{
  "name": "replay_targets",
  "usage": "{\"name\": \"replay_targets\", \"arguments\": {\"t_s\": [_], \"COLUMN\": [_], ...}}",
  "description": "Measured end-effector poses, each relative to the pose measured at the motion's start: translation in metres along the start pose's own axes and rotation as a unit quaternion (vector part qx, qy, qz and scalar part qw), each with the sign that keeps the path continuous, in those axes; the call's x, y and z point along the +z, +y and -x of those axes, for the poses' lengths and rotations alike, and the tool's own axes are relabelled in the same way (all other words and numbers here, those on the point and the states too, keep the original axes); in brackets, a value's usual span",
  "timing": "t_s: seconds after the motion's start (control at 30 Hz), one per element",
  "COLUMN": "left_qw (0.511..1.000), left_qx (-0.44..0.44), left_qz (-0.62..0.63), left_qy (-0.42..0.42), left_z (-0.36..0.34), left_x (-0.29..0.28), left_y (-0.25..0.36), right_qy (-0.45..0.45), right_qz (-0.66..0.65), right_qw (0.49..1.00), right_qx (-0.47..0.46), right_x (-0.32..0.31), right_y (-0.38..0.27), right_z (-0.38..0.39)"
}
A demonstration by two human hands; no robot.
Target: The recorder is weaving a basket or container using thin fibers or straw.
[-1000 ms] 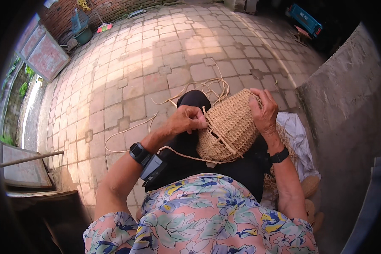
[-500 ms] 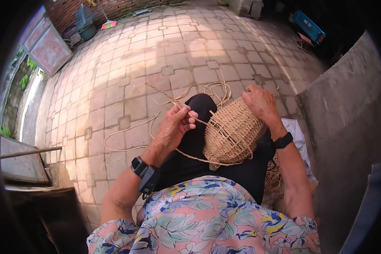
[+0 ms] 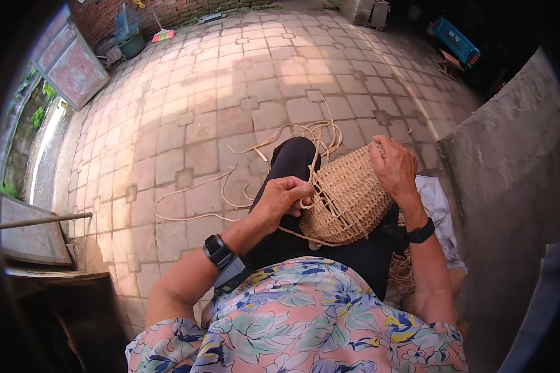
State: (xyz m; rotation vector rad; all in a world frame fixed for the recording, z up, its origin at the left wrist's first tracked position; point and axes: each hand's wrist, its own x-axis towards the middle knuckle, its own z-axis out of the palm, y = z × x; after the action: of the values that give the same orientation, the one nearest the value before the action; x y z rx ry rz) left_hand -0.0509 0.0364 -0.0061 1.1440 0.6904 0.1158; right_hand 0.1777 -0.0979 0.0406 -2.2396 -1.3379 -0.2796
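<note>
A tan woven straw basket lies tilted across my lap, its slatted open-weave part facing my left hand. My right hand grips the basket's far right edge, with the fingertips partly hidden behind it. Close against the basket's left side, my left hand pinches a strand of twisted straw cord between thumb and fingers. Part of that cord stands up over my knee. Another length runs beneath my left wrist and along the basket's near edge.
Loose cord loops over the paving left of my knee, with more beyond it. A coil of cord and white cloth lie at my right. A concrete wall rises on the right; a wooden pole juts in from the left.
My left hand has moved right, from pulling the cord out beyond the knee to the basket's side. My right hand has shifted slightly right and down on the basket.
</note>
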Motion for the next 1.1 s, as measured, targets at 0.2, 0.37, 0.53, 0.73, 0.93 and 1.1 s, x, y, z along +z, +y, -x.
{"name": "replay_targets", "arguments": {"t_s": [0.2,0.37,0.53,0.73,0.93,1.1], "left_qw": [1.000,0.997,0.989,0.989,0.993,0.925], "left_qx": [0.001,-0.034,-0.059,-0.013,-0.034,-0.023], "left_qz": [-0.016,-0.069,-0.133,-0.141,-0.107,-0.373], "left_qy": [0.026,0.026,0.022,0.035,0.036,0.074], "left_z": [-0.004,-0.015,-0.021,-0.021,-0.018,-0.025], "left_x": [0.011,0.007,0.008,0.009,0.011,0.029], "left_y": [0.005,0.008,0.013,0.001,0.005,0.016], "right_qy": [0.038,0.066,0.086,0.089,0.092,0.087], "right_qz": [0.006,0.002,-0.002,0.002,0.004,0.005], "right_qw": [0.999,0.997,0.996,0.995,0.995,0.995], "right_qx": [-0.017,-0.026,-0.040,-0.043,-0.044,-0.044], "right_x": [0.000,-0.002,-0.001,0.002,-0.001,0.002], "right_y": [0.001,-0.001,0.001,-0.001,-0.002,0.002], "right_z": [0.004,0.008,0.010,0.012,0.013,0.016]}}
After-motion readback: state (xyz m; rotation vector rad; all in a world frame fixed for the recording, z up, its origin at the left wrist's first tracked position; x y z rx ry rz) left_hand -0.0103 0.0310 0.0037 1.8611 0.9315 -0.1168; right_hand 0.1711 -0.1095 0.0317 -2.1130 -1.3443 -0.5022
